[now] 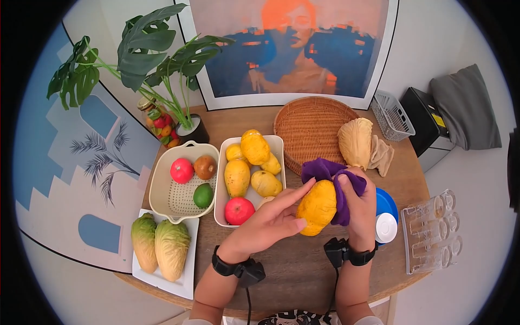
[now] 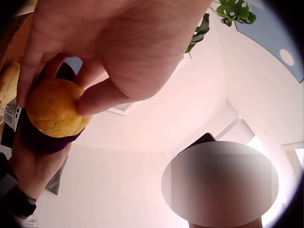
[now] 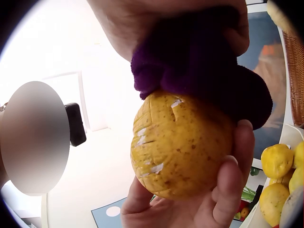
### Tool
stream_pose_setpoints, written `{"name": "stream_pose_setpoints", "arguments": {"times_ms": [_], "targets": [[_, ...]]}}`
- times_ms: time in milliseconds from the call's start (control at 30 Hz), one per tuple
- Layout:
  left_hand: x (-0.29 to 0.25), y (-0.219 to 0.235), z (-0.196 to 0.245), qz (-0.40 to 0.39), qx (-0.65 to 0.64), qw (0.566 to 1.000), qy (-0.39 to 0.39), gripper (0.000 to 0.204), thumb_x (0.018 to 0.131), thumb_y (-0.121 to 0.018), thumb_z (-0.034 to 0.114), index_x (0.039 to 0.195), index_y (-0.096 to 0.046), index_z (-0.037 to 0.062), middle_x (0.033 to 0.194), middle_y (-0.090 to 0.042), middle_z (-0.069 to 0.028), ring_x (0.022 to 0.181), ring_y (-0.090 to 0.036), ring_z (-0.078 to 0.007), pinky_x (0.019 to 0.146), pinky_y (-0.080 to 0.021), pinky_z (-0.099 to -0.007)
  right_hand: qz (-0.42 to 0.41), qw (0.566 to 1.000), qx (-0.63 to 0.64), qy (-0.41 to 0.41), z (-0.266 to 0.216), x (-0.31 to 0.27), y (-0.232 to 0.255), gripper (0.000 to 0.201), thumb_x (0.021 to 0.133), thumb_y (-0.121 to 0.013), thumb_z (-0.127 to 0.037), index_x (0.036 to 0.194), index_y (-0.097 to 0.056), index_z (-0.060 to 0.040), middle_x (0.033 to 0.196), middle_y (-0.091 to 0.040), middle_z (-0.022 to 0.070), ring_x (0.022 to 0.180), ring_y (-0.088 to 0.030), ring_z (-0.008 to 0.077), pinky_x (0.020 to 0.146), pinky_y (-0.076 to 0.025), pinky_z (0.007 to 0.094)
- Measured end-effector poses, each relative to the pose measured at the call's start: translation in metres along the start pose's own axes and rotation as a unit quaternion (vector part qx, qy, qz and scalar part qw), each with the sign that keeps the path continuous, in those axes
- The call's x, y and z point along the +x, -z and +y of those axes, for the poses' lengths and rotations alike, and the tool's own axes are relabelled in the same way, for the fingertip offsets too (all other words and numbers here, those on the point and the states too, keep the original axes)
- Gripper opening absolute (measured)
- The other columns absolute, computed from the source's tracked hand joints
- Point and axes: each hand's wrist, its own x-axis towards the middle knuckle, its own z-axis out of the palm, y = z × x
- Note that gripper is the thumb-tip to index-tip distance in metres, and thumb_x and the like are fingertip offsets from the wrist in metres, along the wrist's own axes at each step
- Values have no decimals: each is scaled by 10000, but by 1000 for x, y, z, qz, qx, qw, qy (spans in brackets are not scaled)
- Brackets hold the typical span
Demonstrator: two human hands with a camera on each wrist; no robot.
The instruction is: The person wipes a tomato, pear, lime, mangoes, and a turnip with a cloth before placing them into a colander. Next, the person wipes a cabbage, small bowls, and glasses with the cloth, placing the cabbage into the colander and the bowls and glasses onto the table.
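Observation:
Over the front of the table, my left hand [image 1: 271, 221] holds a yellow mango [image 1: 317, 208] between thumb and fingertips. Its skin is wrinkled, with brown specks and a few shiny patches in the right wrist view. My right hand [image 1: 356, 203] grips a bunched purple cloth [image 1: 342, 208], which lies against the mango's other end. From the left wrist, the thumb presses one side of the mango [image 2: 54, 109] and the fingers reach round the other. The right wrist view has the cloth [image 3: 190, 61] covering the mango's top, while left fingers support it from below.
Left of the hands stand a white bin [image 1: 218, 208] of yellow fruit and a red one, a cream colander [image 1: 157, 189], and a white tray [image 1: 187, 271] with two cabbages. Behind lies a wicker tray [image 1: 314, 130]; at right, a blue plate [image 1: 387, 200], white lid [image 1: 386, 227] and glass rack [image 1: 430, 233].

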Motion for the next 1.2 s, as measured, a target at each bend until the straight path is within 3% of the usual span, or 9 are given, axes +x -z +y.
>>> {"name": "stream_pose_setpoints", "arguments": {"times_ms": [133, 233, 333, 567, 800, 933, 1033, 1100, 1200], "targets": [[1, -3, -4, 9, -3, 1000, -10, 740, 915, -637, 62, 1526, -224, 5, 1425, -414, -101, 1332, -412, -194, 1091, -358, -337, -10, 999, -30, 24, -6, 0, -4, 201, 894, -700, -146, 1036, -650, -12, 922, -627, 15, 853, -570, 72, 773, -458, 221], [-1, -4, -1, 37, -18, 999, -33, 712, 928, -640, 75, 1519, -248, 10, 1401, -427, -94, 1323, -413, -182, 1070, -390, -329, -80, 997, -14, 18, -8, -2, -3, 450, 783, -810, -170, 1159, -616, -17, 1079, -622, 56, 986, -582, 123, 875, -459, 257], [0, -3, 4, 79, -47, 995, -39, 687, 946, -628, 109, 1514, -254, 6, 1446, -416, -110, 1323, -423, -188, 1070, -391, -333, -184, 973, -125, 61, -4, -1, -7, 980, 553, -941, -183, 1381, -436, -39, 1324, -511, 122, 1242, -495, 239, 1068, -374, 355], [4, -5, 0, 107, -31, 992, -51, 660, 971, -594, 128, 1517, -241, 12, 1462, -410, -114, 1294, -464, -192, 1061, -400, -331, -148, 971, -158, 105, -7, -3, -11, 877, 619, -912, -183, 1354, -456, -32, 1292, -540, 130, 1189, -532, 226, 1023, -418, 347], [3, -4, -4, 22, -7, 1000, 4, 689, 964, -596, 98, 1528, -209, 16, 1447, -417, -122, 1268, -487, -183, 1052, -414, -320, 8, 999, -33, 29, -5, -1, 0, 136, 915, -663, -134, 940, -639, -3, 861, -607, -1, 776, -546, 64, 694, -448, 221], [5, -7, -8, 16, 19, 1000, -13, 679, 967, -587, 87, 1527, -210, 12, 1430, -440, -121, 1250, -503, -178, 1041, -427, -318, 4, 999, -44, 21, -8, -1, 3, 122, 921, -649, -121, 945, -642, -1, 872, -608, 5, 790, -546, 62, 708, -449, 219], [6, -9, -5, 63, 8, 998, -16, 666, 973, -578, 90, 1526, -216, 11, 1427, -447, -118, 1237, -515, -176, 1037, -428, -312, -30, 998, -50, -3, -10, -1, -1, 304, 844, -749, -158, 1070, -620, 0, 992, -620, 46, 907, -580, 108, 802, -472, 253], [6, -9, -2, 98, -17, 995, -25, 662, 976, -575, 94, 1526, -215, 12, 1427, -449, -116, 1229, -522, -175, 1035, -427, -307, -108, 981, -146, 75, -8, -2, -9, 633, 713, -861, -191, 1230, -546, -6, 1152, -595, 94, 1072, -572, 172, 926, -462, 305], [3, -6, 3, 128, 11, 991, -21, 662, 979, -570, 95, 1529, -210, 14, 1447, -430, -113, 1219, -529, -169, 1032, -426, -302, -127, 981, -137, 55, -9, -2, -12, 719, 681, -876, -182, 1279, -512, -16, 1202, -580, 111, 1117, -560, 191, 960, -448, 319]]}}
